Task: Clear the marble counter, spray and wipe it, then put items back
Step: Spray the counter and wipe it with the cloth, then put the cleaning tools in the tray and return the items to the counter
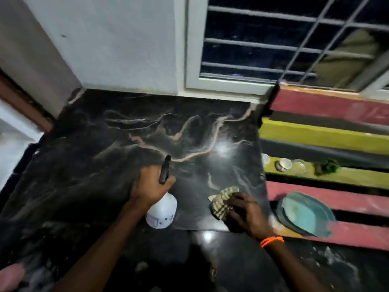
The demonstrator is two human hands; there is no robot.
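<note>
Spraying stage: the left hand (147, 186) holds a spray bottle (161, 211) over the near part of the marble counter (94, 144), while the right hand (245, 213) presses a cloth (223, 202) onto the stone.
Left grip: closed around the bottle's neck, black nozzle pointing away toward the wall, white body hanging below the fist.
Right grip: fingers curled down onto the striped cloth, pinning it flat against the counter near its right edge.
Arm pose: both forearms reach forward from the bottom of the view, the left angled in from the lower left, the right coming in from the lower right with an orange band (271, 241) at the wrist.
Counter state: bare and dark, with pale veins and a bright glare spot; the clearing looks done.
Removed items: teal plates (305, 213) and small cups (284, 164) sit on the coloured steps (336, 199) just beside the counter.
Risk, spray drift: the nozzle aims far across, so mist could land on the wall or window frame (221, 85) rather than the stone.
Risk, elbow and edge: a wide wipe to the right could carry the cloth off the edge toward the plates.
Risk, slip: a wet bottle neck may twist in the fist.
</note>
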